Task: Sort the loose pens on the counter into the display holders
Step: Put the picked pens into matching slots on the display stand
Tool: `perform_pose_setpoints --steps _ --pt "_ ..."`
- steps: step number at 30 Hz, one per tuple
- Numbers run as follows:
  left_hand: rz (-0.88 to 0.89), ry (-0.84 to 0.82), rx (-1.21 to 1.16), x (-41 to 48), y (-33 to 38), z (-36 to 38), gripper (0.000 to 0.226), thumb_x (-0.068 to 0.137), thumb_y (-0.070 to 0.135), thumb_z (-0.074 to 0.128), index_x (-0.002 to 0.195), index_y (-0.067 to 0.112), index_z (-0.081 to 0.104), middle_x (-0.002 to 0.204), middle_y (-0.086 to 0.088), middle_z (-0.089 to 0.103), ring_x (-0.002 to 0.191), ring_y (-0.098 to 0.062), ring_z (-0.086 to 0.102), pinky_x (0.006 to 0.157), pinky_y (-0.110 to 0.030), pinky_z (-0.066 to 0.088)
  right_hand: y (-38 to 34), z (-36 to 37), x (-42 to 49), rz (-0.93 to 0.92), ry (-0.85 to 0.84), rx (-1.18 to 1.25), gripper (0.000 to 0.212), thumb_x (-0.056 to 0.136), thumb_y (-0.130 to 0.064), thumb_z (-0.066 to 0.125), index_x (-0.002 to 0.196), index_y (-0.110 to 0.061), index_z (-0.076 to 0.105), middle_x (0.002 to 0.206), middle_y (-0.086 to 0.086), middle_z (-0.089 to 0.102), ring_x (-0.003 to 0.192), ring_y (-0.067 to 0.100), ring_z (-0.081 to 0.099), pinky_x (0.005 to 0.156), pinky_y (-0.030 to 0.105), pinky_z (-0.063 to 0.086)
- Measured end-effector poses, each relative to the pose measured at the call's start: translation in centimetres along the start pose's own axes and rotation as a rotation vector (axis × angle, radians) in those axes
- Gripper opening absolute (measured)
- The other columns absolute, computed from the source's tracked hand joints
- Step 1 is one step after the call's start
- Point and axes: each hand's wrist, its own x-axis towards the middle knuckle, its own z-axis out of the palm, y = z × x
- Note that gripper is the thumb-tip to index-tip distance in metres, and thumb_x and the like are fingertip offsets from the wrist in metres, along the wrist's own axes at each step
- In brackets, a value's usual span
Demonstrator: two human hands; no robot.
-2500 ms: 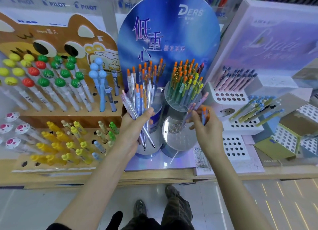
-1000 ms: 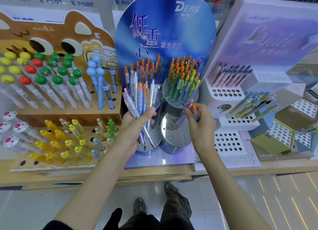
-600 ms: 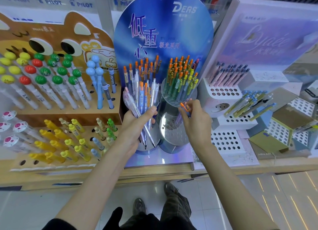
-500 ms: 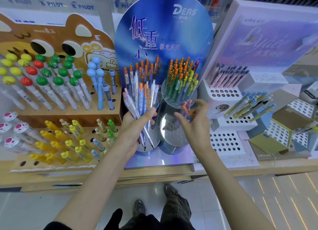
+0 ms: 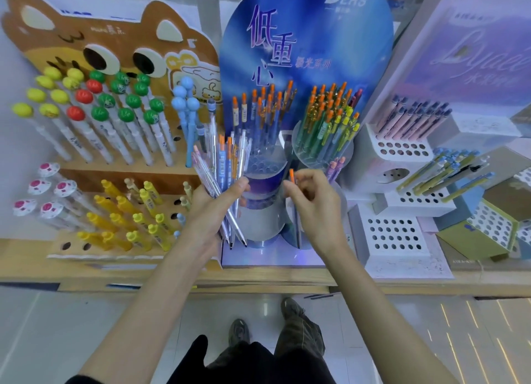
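Right hand (image 5: 316, 208) grip: thumb and forefinger pinch one orange-capped pen (image 5: 292, 176), near upright, cap up, other fingers loosely curled. The lower end is lost behind the fingers, so I can't tell if the tip is in a hole; likely being lined up for a slot. Left hand (image 5: 212, 208) grip: wrapped round a fanned bundle of pens (image 5: 227, 165), caps up, tips poking out below the palm. Reads as feed stock, held just beside the right hand so singles can be pulled off. Pens are slim with translucent blue, clear and pink barrels and orange clickers, matching the stock on the blue DERS stand (image 5: 304, 39). The stand sits mid-worktop (image 5: 258, 277), near the front edge. Its left upper tier (image 5: 263, 165) shows free holes at the front; the right upper tier (image 5: 321, 151) looks full. A cat-face rack (image 5: 115, 39) stands toward the left end and white perforated blocks (image 5: 396, 234) toward the right end.
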Motion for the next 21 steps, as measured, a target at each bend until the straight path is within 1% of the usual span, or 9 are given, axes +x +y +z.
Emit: perform_pose_setpoints --steps 2,4,6,7,9,13,16,21 --pt "0.001 0.019 -0.017 0.0 0.0 -0.5 0.008 0.086 0.015 0.068 0.091 0.02 0.066 0.069 0.008 0.072 0.061 -0.005 0.064 0.059 -0.021 0.053 -0.1 0.3 0.5 -0.037 -0.002 -0.006 0.011 0.092 -0.023 0.06 0.089 -0.029 0.051 0.081 -0.002 0.068 0.084 0.016 0.065 0.075 0.029 0.049" --pt "0.007 0.027 -0.026 -0.1 0.1 -0.8 0.007 0.086 0.014 0.067 0.09 0.02 0.065 0.068 0.008 0.071 0.059 -0.004 0.062 0.056 -0.019 0.052 0.0 0.5 1.1 -0.122 0.004 -0.102 0.004 0.095 -0.026 0.057 0.094 -0.025 0.053 0.089 -0.003 0.065 0.092 0.012 0.059 0.078 0.024 0.044" --pt "0.006 0.024 -0.034 -0.1 0.2 -0.9 0.006 0.087 0.014 0.067 0.089 0.02 0.065 0.067 0.008 0.071 0.058 -0.004 0.061 0.055 -0.018 0.051 0.2 0.6 1.7 -0.19 0.031 -0.172 0.004 0.094 -0.023 0.057 0.096 -0.019 0.058 0.09 -0.004 0.057 0.084 0.0 0.051 0.075 0.012 0.037" --pt "0.003 0.024 -0.038 0.0 0.2 -0.9 0.006 0.086 0.014 0.067 0.09 0.019 0.065 0.067 0.008 0.071 0.058 -0.004 0.062 0.055 -0.018 0.051 0.2 0.7 1.9 -0.207 0.045 -0.18 0.006 0.094 -0.02 0.059 0.097 -0.015 0.061 0.091 -0.002 0.053 0.081 -0.002 0.05 0.073 0.009 0.037" --pt "-0.006 0.027 -0.038 0.1 0.2 -1.0 0.007 0.086 0.015 0.067 0.091 0.019 0.065 0.068 0.008 0.071 0.058 -0.004 0.062 0.055 -0.019 0.052 0.3 0.8 2.0 -0.221 0.054 -0.199 0.012 0.092 -0.014 0.06 0.102 -0.008 0.064 0.096 0.002 0.05 0.081 -0.004 0.051 0.073 0.007 0.038" --pt "-0.011 0.016 -0.034 0.4 0.1 -0.9 0.006 0.086 0.014 0.066 0.092 0.016 0.065 0.068 0.008 0.071 0.057 -0.005 0.061 0.053 -0.02 0.048 0.5 0.7 2.2 -0.242 0.043 -0.291 0.02 0.093 -0.012 0.059 0.111 -0.005 0.063 0.101 0.004 0.05 0.082 0.001 0.052 0.076 0.006 0.039" --pt "-0.003 0.007 -0.036 0.5 0.0 -0.9 0.006 0.086 0.014 0.067 0.092 0.016 0.065 0.068 0.007 0.071 0.058 -0.005 0.062 0.053 -0.02 0.05 0.5 0.4 2.4 -0.239 0.056 -0.31 0.022 0.095 -0.013 0.057 0.115 -0.005 0.062 0.101 0.003 0.051 0.082 0.005 0.052 0.077 0.004 0.038" --pt "-0.009 0.007 -0.04 0.6 -0.1 -1.0 0.007 0.086 0.016 0.067 0.092 0.019 0.065 0.069 0.007 0.071 0.058 -0.005 0.062 0.052 -0.02 0.049 0.8 0.3 1.8 -0.255 0.043 -0.328 0.026 0.095 -0.011 0.055 0.119 -0.003 0.061 0.099 0.004 0.052 0.086 0.014 0.054 0.077 0.006 0.039"
